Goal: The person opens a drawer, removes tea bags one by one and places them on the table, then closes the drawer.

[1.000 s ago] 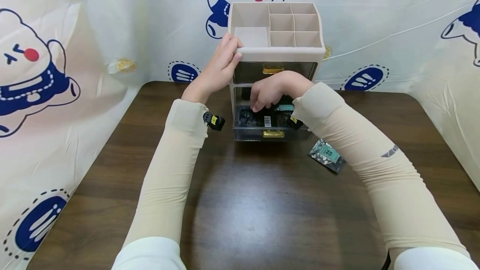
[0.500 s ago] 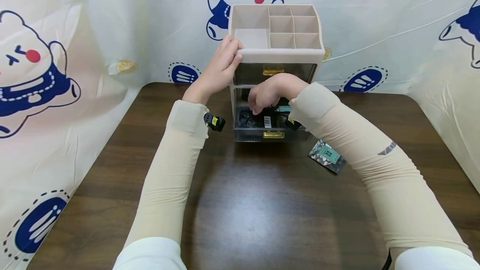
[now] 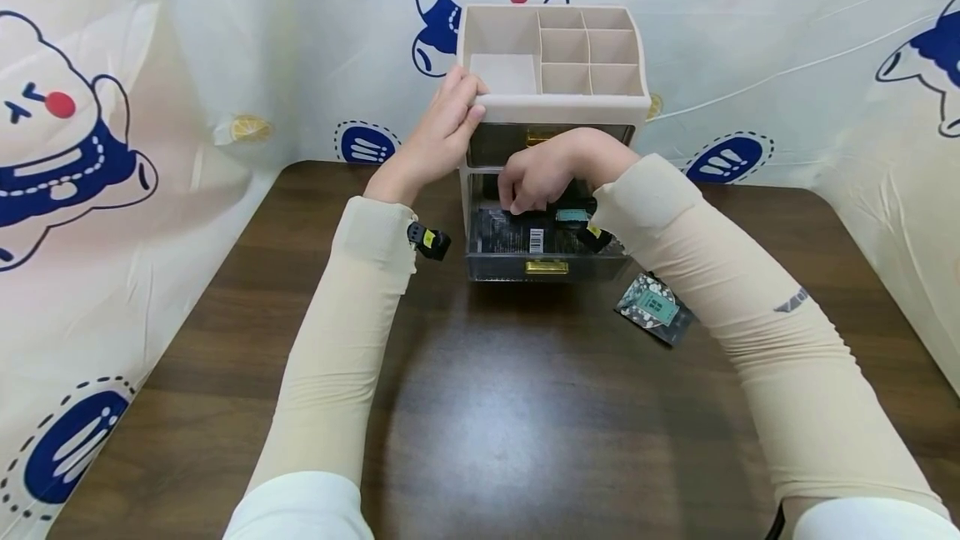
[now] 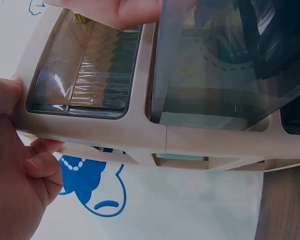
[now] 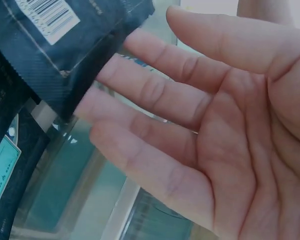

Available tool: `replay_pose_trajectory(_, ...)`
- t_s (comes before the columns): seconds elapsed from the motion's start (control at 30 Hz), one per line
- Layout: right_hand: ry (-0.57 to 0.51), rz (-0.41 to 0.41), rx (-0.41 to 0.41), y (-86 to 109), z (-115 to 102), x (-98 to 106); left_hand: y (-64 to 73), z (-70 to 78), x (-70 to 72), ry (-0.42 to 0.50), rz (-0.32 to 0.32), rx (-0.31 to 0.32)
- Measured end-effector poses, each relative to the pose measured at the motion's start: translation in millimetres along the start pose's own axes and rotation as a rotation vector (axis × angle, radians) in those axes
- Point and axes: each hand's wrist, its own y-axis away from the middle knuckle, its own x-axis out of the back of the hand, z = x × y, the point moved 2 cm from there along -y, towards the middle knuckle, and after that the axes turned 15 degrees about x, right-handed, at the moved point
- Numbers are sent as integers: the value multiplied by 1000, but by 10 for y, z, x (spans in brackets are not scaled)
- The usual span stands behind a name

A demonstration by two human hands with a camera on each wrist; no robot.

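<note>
My left hand (image 3: 442, 127) grips the upper left corner of a beige desktop drawer organizer (image 3: 562, 111); the left wrist view has its thumb (image 4: 7, 92) on the front edge and other fingers behind. My right hand (image 3: 542, 173) reaches into the pulled-out lower drawer (image 3: 495, 269), which is clear with a gold handle. Inside lies a dark sachet (image 5: 90, 55) with a white barcode. In the right wrist view the fairly straight fingers (image 5: 154, 92) meet the sachet's edge, their tips partly hidden behind it, while the thumb stands apart. Another dark sachet (image 5: 5, 170) with a teal label lies beside it.
A dark sachet with a teal label (image 3: 655, 309) lies on the brown wooden table (image 3: 480, 407), right of the drawer. The upper drawer (image 3: 495, 144) is closed. Divided compartments (image 3: 564, 47) top the organizer. A white printed curtain (image 3: 360, 48) hangs close behind.
My right hand has moved slightly up and to the right over the drawer, showing more of the barcoded sachet. My left hand keeps its grip on the organizer.
</note>
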Motion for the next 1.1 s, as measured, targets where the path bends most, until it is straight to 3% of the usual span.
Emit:
replay_pose_trajectory(0.23,-67,-30,-21,-34,13,-60,1,-4,-25,-7,-2,11)
replay_pose_trajectory(0.5,-29,-3,47,-31,15,-84,1,19,-18,-3,-16,14)
replay_pose_trajectory(0.83,29,206,162,218,55,-30,7,23,4,3,-8,21)
replay_pose_trajectory(1.1,-70,449,267,516,205,-64,4,12,13,2,-3,13)
